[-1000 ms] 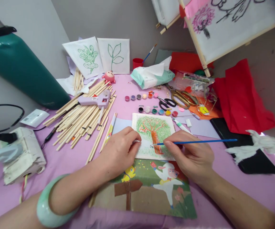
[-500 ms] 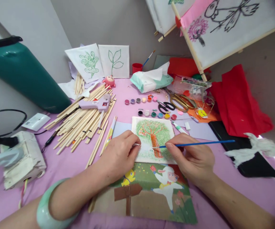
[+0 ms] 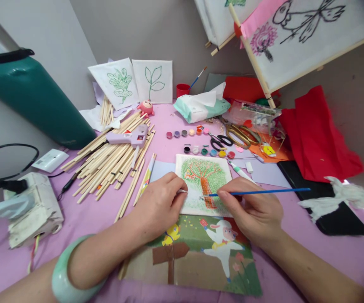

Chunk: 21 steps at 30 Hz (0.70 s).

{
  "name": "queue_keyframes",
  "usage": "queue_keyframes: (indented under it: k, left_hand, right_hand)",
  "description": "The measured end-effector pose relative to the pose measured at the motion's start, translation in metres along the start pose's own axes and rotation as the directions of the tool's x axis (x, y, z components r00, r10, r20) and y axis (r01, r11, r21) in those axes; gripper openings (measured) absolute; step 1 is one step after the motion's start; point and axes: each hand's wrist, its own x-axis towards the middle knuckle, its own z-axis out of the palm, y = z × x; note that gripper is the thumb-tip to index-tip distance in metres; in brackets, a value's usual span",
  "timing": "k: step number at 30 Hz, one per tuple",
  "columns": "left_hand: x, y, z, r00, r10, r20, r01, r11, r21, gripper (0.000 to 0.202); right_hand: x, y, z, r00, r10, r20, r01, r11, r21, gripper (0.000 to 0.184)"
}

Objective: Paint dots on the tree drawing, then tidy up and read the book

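Note:
My right hand [image 3: 254, 210] pinches a blue-handled paintbrush [image 3: 273, 191], held almost level. Its bristles reach left over the orange tree trunk on a small white canvas [image 3: 186, 210]. A green stippled crown and orange branches are painted above that trunk. At the canvas's left edge, my left hand [image 3: 161, 206] is closed, and a small white scrap [image 3: 182, 191] sticks out between thumb and forefinger; its material is unclear. Under both hands lies a picture board [image 3: 197, 269] with a lamb and a yellow chick. A pale green bangle circles my left wrist.
Paint pots [image 3: 204, 150] stand in two rows behind the canvas, with scissors [image 3: 221, 141] beside them. Wooden sticks [image 3: 106, 176] and a glue gun [image 3: 128, 136] lie left. A green bottle [image 3: 39, 101], power strip [image 3: 33, 210], wipes pack [image 3: 197, 107] and black phone [image 3: 340, 221] surround the area.
The brush tip has shifted slightly left over the trunk, with my right hand moving a little left. My left hand keeps its pinch. The whole view has shifted slightly.

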Motion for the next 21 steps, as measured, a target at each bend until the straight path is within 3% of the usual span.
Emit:
queue_keyframes:
  k: [6, 21]
  left_hand:
    - [-0.0009, 0.0011, 0.0000, 1.000, -0.003, -0.005, 0.003, 1.000, 0.004, 0.011]
    - [0.0003, 0.0020, -0.0006, 1.000, -0.007, -0.005, 0.007, 1.000, 0.011, 0.012]
  right_hand:
    - [-0.0021, 0.0049, -0.0036, 1.000, 0.009, -0.023, -0.011, 0.998, -0.063, 0.007]
    - [0.0007, 0.0009, 0.0012, 1.000, 0.006, 0.012, -0.006, 1.000, -0.029, 0.009]
